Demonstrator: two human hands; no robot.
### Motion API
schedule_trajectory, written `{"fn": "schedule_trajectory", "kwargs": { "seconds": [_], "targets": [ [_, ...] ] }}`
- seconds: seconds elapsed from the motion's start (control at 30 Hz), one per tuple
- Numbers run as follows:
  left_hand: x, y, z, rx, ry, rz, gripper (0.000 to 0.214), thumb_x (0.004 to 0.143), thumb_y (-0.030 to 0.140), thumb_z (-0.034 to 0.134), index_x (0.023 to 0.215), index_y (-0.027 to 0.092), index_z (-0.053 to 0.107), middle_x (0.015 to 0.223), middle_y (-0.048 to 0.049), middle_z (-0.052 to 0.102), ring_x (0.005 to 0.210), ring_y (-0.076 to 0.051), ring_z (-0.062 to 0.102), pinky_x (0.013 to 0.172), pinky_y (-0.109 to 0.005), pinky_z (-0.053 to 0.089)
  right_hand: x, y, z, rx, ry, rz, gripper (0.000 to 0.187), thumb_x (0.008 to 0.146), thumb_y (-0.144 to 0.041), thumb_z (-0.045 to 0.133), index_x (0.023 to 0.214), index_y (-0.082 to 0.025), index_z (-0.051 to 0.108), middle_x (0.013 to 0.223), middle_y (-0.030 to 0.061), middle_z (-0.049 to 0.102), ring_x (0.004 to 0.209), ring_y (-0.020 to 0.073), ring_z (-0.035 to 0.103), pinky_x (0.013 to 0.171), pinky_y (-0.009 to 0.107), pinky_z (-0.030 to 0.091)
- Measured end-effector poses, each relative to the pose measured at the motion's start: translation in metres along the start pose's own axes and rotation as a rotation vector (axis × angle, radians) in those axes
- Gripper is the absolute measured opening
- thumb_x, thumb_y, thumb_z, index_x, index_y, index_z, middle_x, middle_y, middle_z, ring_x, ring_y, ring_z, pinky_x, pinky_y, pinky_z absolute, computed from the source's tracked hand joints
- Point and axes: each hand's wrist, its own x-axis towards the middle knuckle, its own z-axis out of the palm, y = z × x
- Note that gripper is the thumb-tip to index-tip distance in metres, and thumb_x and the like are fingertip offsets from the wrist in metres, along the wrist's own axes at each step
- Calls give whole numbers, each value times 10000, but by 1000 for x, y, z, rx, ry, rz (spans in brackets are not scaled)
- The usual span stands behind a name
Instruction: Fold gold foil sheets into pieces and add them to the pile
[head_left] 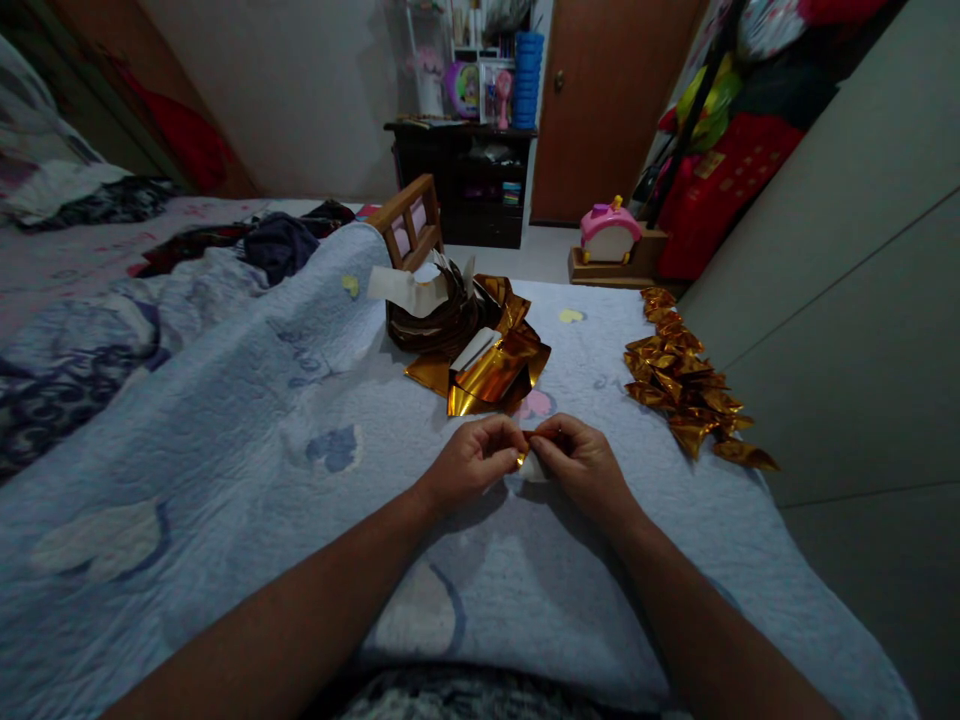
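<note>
Your left hand (471, 462) and right hand (576, 462) meet over the blue quilt (247, 430), fingertips pinched together on a small gold foil piece (523, 456) — shiny, creased, mostly hidden between them. Loose gold sheets (491, 368) lie just ahead; folded gold pieces (686, 385) are heaped to your right.

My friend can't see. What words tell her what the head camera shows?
A left hand and right hand pinch a small gold foil piece between them over a pale blue quilt. Loose gold foil sheets lie just beyond; a pile of folded gold pieces sits to the right.
</note>
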Motion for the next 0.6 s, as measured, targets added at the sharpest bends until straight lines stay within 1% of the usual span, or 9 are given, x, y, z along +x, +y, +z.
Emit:
{"fn": "schedule_trajectory", "kwargs": {
  "seconds": [0.13, 0.27, 0.33, 0.4, 0.47, 0.53, 0.6],
  "targets": [
    [0, -1, 0, -11, 7, 12, 149, 729, 197, 694, 863, 156, 645, 771, -5, 620, 714, -129, 576, 686, -252, 441, 0, -3, -2, 12, -4, 16, 185, 801, -365, 648, 760, -185, 648, 609, -25, 554, 550, 115, 454, 510, 242, 342],
    [1, -4, -2, 52, 7, 22, 128, 801, 225, 690, 914, 166, 688, 847, -34, 670, 786, -158, 615, 749, -286, 467, 0, -6, -3, 49, -19, 42, 193, 801, -380, 654, 751, -194, 637, 593, -28, 546, 537, 116, 450, 497, 241, 334],
    [2, -4, -5, 161, 20, 77, 111, 834, 231, 678, 924, 178, 716, 871, -42, 683, 826, -172, 626, 784, -300, 471, 0, -7, -3, 72, -36, 50, 197, 798, -385, 659, 753, -195, 638, 577, -36, 530, 522, 109, 436, 484, 236, 322],
    [3, -3, -7, 277, 52, 162, 85, 842, 222, 681, 893, 189, 740, 897, -49, 674, 860, -178, 623, 804, -302, 470, 0, -7, -3, 88, -58, 60, 204, 791, -392, 668, 752, -193, 640, 565, -44, 514, 507, 101, 420, 473, 231, 307],
    [4, -1, -9, 331, 82, 227, 64, 835, 212, 694, 857, 195, 751, 933, -56, 660, 887, -181, 619, 804, -298, 471, 0, -7, -3, 105, -86, 78, 216, 788, -400, 672, 746, -191, 634, 550, -51, 500, 487, 94, 410, 463, 229, 296],
    [5, 0, -9, 329, 82, 236, 59, 838, 218, 701, 842, 193, 754, 933, -60, 664, 886, -183, 623, 802, -298, 476, 0, -6, -2, 122, -120, 106, 224, 792, -404, 671, 741, -191, 625, 529, -60, 482, 462, 88, 398, 451, 227, 287],
    [5, 1, -9, 314, 64, 211, 71, 848, 236, 705, 832, 184, 751, 883, -56, 676, 850, -181, 629, 795, -300, 480, 0, -4, -2, 142, -148, 134, 235, 792, -411, 673, 736, -190, 615, 518, -63, 478, 446, 86, 395, 437, 224, 281]
  ]
}}
